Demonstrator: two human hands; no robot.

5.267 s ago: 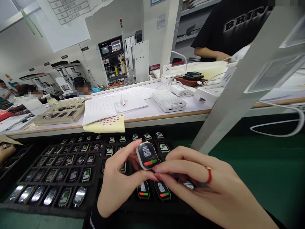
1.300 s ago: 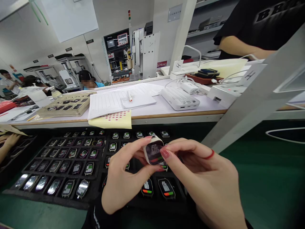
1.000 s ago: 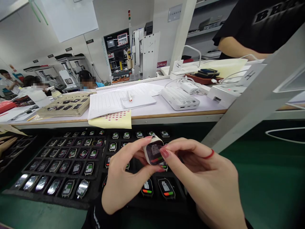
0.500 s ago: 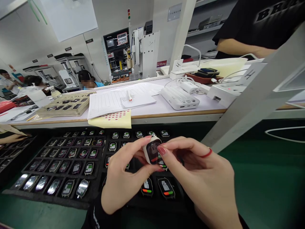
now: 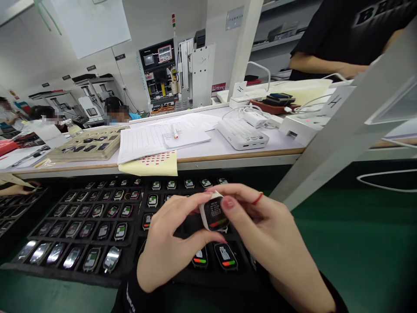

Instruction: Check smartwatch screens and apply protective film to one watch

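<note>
Watch body between both hands' fingers

The watch body now sits a little lower and further right in the frame than half a second ago, tipped more toward the lower right. The right hand has slid over its top edge, a red-nailed fingertip pressing there. The left hand has closed its grip lower around the left side.

Small white-cased watch body with rounded corners, dark screen lit with white text and a red-and-green bar. Held tilted, screen up, between fingertips of both hands, above the near right part of the black tray.
</note>
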